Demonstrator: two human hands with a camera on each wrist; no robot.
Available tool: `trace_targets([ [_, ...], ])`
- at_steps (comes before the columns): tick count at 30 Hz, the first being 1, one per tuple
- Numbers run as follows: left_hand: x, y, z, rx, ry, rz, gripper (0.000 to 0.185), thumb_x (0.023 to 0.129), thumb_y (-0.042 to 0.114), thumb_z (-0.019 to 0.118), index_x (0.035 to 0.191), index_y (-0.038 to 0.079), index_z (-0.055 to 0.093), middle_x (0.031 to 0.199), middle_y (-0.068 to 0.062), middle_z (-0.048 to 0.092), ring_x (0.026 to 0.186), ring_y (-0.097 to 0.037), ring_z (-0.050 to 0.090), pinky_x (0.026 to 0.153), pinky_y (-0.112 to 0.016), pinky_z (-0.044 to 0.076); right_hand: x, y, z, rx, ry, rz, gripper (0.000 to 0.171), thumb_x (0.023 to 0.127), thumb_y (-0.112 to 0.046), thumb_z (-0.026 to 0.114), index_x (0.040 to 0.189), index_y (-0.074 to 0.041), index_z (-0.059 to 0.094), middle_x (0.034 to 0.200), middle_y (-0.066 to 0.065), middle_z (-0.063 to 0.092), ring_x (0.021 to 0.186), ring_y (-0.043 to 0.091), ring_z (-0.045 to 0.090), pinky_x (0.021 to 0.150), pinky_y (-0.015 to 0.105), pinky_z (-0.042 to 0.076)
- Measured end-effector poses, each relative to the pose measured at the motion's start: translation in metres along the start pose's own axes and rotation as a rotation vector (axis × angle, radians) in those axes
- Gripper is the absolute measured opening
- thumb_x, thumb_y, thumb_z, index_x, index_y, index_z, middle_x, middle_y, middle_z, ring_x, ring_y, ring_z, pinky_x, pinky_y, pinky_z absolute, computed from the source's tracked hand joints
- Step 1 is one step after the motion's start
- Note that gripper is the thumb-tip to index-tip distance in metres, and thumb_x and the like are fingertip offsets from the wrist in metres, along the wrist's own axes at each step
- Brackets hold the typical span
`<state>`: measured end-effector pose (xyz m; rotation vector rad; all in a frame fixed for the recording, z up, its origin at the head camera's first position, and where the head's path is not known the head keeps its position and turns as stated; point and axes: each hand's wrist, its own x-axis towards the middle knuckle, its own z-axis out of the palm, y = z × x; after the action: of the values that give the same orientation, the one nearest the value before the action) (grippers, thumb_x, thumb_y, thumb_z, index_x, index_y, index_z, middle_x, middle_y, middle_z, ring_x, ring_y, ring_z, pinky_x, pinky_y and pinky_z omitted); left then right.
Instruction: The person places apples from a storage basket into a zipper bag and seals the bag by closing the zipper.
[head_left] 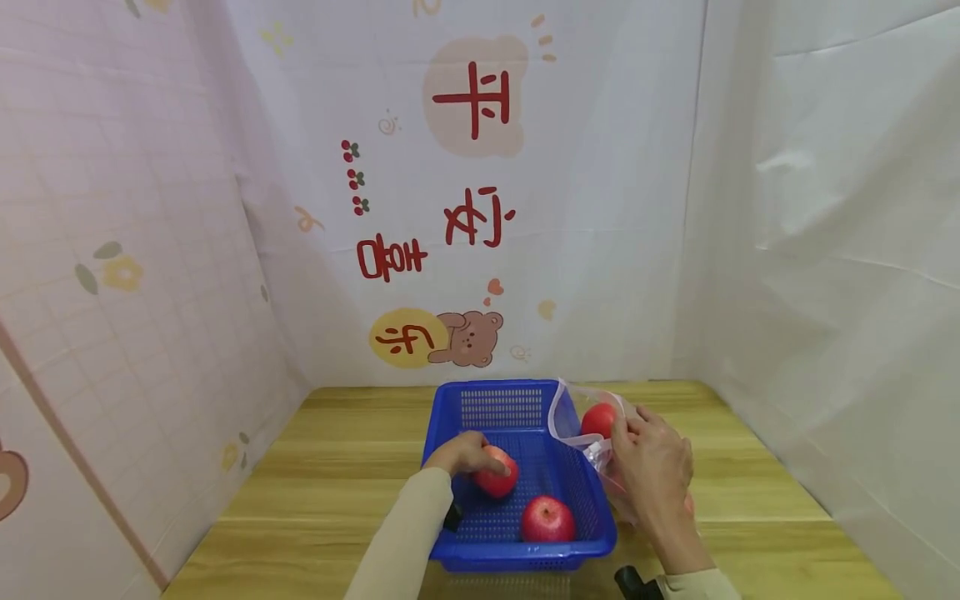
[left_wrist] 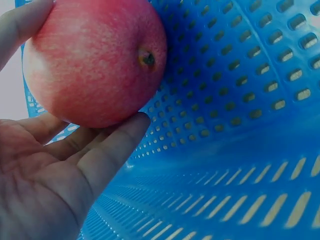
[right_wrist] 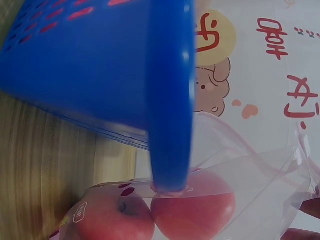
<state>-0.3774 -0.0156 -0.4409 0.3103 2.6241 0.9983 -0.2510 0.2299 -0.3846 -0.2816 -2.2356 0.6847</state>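
A blue perforated basket (head_left: 450, 417) sits on the wooden table. My left hand (head_left: 465, 454) grips a red apple (head_left: 497, 472) inside it; the left wrist view shows fingers (left_wrist: 107, 155) and thumb curled round that apple (left_wrist: 95, 60) against the basket wall (left_wrist: 240, 100). A second red apple (head_left: 548, 518) lies loose near the basket's front. My right hand (head_left: 651, 467) holds the edge of a clear plastic bag (head_left: 592, 450) at the basket's right rim. The bag contains red apples (head_left: 598, 419); two of them (right_wrist: 192, 205) (right_wrist: 112, 220) show in the right wrist view beside the basket rim (right_wrist: 170, 100).
The wooden table (head_left: 330, 483) is enclosed by patterned cloth walls (head_left: 465, 208) at the back and both sides. Bare tabletop lies left of the basket and right of the bag. A dark wrist-mounted device (head_left: 637, 582) shows at the bottom edge.
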Motion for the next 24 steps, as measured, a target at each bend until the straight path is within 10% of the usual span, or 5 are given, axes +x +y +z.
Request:
trace_targets([
  [24,0.0078,0.0082,-0.0051,0.049,0.009,0.068,0.057,0.074,0.035,0.083,0.115,0.0,0.062,0.099,-0.007,0.063,0.089,-0.024,0.059,0.084,-0.045,0.054,0.0031,0.0039,0.0017,-0.007,-0.03,0.012,0.036,0.099,-0.026,0.053,0.104,0.001,0.076,0.126,0.022,0.063,0.114,0.046,0.059,0.097,0.065,0.036],
])
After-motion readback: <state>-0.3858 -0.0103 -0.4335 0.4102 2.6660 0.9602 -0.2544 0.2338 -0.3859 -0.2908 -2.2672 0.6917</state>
